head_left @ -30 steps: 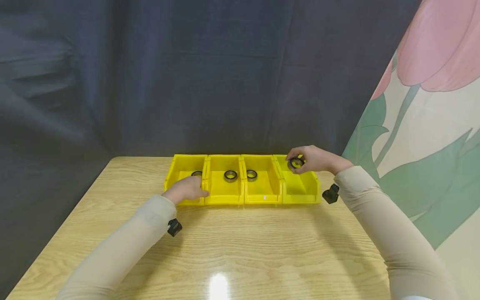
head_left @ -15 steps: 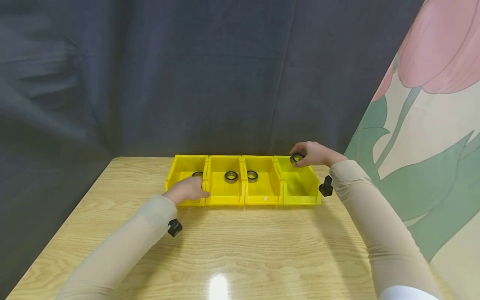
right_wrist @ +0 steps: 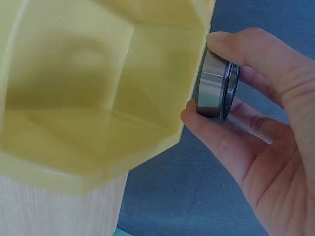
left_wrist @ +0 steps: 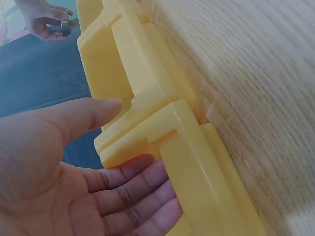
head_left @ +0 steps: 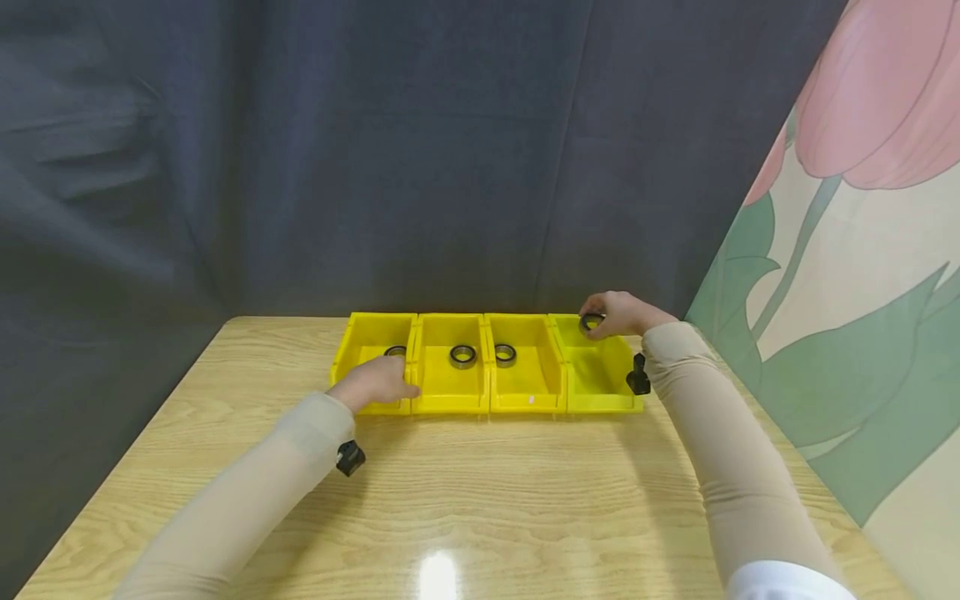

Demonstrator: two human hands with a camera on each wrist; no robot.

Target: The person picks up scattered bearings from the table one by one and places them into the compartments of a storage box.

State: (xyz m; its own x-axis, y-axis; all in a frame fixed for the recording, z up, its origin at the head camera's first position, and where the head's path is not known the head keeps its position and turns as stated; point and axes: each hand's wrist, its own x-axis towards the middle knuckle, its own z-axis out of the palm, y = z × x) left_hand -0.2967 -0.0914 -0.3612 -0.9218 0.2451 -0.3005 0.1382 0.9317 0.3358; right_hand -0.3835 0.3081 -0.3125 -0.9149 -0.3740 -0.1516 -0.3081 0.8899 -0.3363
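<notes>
My right hand (head_left: 621,315) pinches a ball bearing (right_wrist: 210,83) between thumb and fingertips, above the back of the rightmost yellow bin (head_left: 600,402). In the right wrist view the bearing is on edge, close beside that bin's rim. My left hand (head_left: 378,382) lies over the front of the leftmost bin (head_left: 339,360), its fingers reaching inside and its thumb apart from them. No object shows in its palm. Behind it, a bearing (head_left: 395,349) is partly hidden. One bearing (head_left: 462,365) lies in the second bin, and another (head_left: 505,363) in the third, near its left wall.
The yellow bins stand side by side near the back of the wooden table (head_left: 480,500). A dark curtain (head_left: 390,167) hangs behind them. On the right is a wall (head_left: 862,333) painted with a tulip. A small white mark (head_left: 532,400) shows at the third bin's front.
My right hand has lifted slightly with the bearing, then come back down a little, while its forearm has swung left. My left hand has stayed in place.
</notes>
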